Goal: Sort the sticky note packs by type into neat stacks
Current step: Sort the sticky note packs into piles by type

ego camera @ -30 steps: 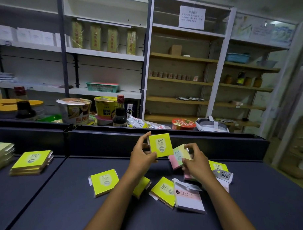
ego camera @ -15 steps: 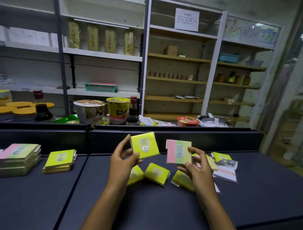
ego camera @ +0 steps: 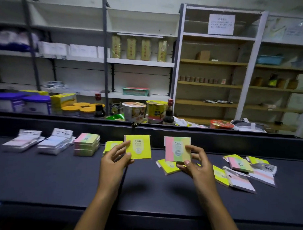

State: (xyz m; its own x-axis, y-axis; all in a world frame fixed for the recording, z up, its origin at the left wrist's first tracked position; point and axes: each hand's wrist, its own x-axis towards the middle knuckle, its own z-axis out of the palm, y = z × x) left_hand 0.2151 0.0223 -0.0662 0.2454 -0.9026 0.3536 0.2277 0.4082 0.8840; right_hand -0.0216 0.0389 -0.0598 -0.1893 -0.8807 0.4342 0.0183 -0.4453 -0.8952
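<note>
My left hand [ego camera: 114, 161] pinches a yellow sticky note pack [ego camera: 140, 147] marked 2207, held upright above the dark table. My right hand [ego camera: 197, 163] pinches a pink, green and yellow striped pack [ego camera: 176, 148] marked 2209. Behind my left hand lies a yellow stack [ego camera: 112, 145], partly hidden. Further left stand a striped stack [ego camera: 86, 144] and two white-wrapped stacks [ego camera: 57, 142] [ego camera: 24, 140]. A loose heap of mixed packs [ego camera: 242, 172] lies at the right, with one yellow pack [ego camera: 168, 166] under my right hand.
The dark table [ego camera: 150, 189] has a raised back ledge [ego camera: 216, 138]. Behind it stand instant noodle cups [ego camera: 134, 112], sauce bottles [ego camera: 168, 114], tins and tubs. Shelving units fill the wall beyond.
The view has swung left, bringing the sorted stacks at the left into sight. Both hands still hold their packs, now raised side by side a little further apart.
</note>
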